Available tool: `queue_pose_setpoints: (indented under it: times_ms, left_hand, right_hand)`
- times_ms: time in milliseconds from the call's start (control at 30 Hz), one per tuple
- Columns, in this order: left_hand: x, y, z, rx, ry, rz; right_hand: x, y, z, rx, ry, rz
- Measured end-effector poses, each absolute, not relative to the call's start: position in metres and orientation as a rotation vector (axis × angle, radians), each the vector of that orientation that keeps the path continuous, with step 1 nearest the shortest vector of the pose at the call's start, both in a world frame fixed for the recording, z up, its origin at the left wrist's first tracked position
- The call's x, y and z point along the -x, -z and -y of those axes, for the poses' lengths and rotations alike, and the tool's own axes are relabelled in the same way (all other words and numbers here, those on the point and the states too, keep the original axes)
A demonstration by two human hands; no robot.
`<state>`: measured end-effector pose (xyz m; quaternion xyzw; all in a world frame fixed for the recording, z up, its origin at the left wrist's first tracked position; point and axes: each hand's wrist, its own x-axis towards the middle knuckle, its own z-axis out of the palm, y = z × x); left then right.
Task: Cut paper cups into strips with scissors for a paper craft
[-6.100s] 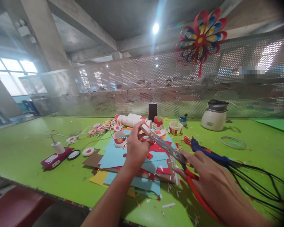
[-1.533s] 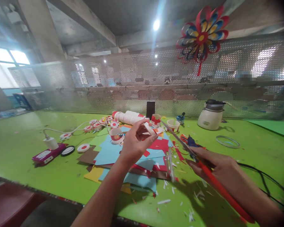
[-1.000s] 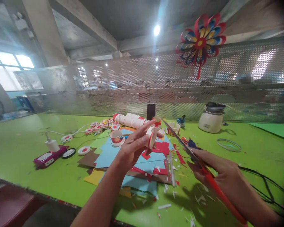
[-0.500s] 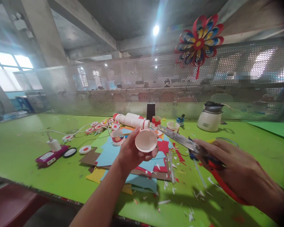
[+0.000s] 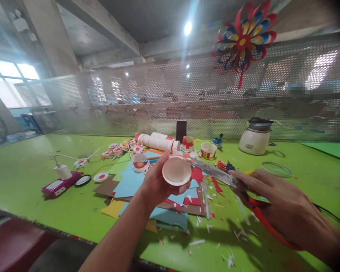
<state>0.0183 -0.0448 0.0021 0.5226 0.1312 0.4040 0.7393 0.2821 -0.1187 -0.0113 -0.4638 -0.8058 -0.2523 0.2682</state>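
In the middle of the head view my left hand [image 5: 156, 177] is wrapped around a paper cup [image 5: 176, 171], whose round pale face is turned toward me. My right hand [image 5: 286, 204] grips red-handled scissors [image 5: 215, 174] by the handles. Their blades point left, with the tips close to the cup's right side; whether they touch it I cannot tell. Below the cup lies a pile of coloured paper [image 5: 130, 185], light blue, red, brown and yellow. White and red paper scraps are scattered on the green table under the scissors.
Stacked paper cups [image 5: 158, 142] lie behind the pile, near cut cups [image 5: 208, 150]. A purple power strip [image 5: 59, 185] with a charger and cable sits left. A white kettle [image 5: 255, 138] stands back right, beneath a hanging paper flower [image 5: 243, 41]. A perforated metal screen [image 5: 147, 98] borders the table.
The view has shifted slightly. The cup in my left hand sits a little farther right, and the scissors a little lower. Both hands keep their hold.
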Motion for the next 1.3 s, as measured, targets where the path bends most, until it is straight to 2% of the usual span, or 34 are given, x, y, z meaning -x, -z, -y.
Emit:
queue_pose_setpoints:
  times_ms: [867, 1100, 1300]
  left_hand:
    - [-0.018, 0.007, 0.041, -1.125, -0.989, -0.339]
    - [-0.019, 0.004, 0.041, -1.23, -0.934, -0.329]
    - [-0.02, 0.005, 0.041, -1.197, -0.931, -0.308]
  right_hand:
    - [-0.285, 0.018, 0.119, 1.224, 0.941, 2.17]
    - [-0.288, 0.021, 0.117, 1.199, 0.911, 2.187]
    - [-0.286, 0.022, 0.119, 1.153, 0.755, 2.144]
